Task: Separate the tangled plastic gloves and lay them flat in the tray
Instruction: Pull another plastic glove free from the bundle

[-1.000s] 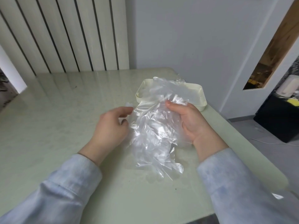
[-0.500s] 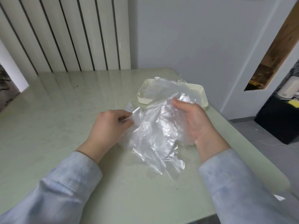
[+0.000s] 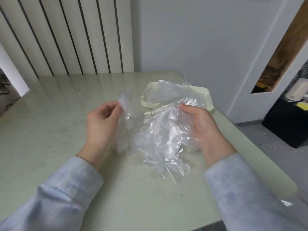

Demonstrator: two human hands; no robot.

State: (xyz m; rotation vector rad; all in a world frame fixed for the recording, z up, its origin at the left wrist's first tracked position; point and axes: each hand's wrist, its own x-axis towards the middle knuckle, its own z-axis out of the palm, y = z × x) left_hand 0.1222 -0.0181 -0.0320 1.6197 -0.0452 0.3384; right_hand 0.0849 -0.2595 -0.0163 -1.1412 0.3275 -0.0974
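Left sleeve [image 3: 58, 194]: pale blue, nearest the camera, reaching in from the lower left.
Right sleeve [image 3: 246, 194]: same pale blue, reaching in from the lower right over the table's edge.
Table [image 3: 50, 130]: glossy pale green top, with both hands above it.
Left hand [image 3: 101, 124]: raised, thumb and fingertips pinching the top of a single glove.
Single glove [image 3: 124, 114]: thin clear plastic, hanging down past the left palm, just beside the clump; whether the two still touch cannot be told.
Right hand [image 3: 201, 127]: fingers curled round the upper right edge of the clump, grasping it.
Clump of gloves [image 3: 160, 135]: crumpled clear plastic between the hands, its lower end trailing onto the table.
Tray [image 3: 209, 101]: cream, shallow, rectangular, just beyond the right hand near the table's far right corner.
Glove in the tray [image 3: 171, 92]: clear film spread across the tray, its near edge over the front rim.
Slatted panel [image 3: 66, 39]: white with dark vertical gaps, behind the table.
Black cabinet [image 3: 286, 124]: on the floor, far right.
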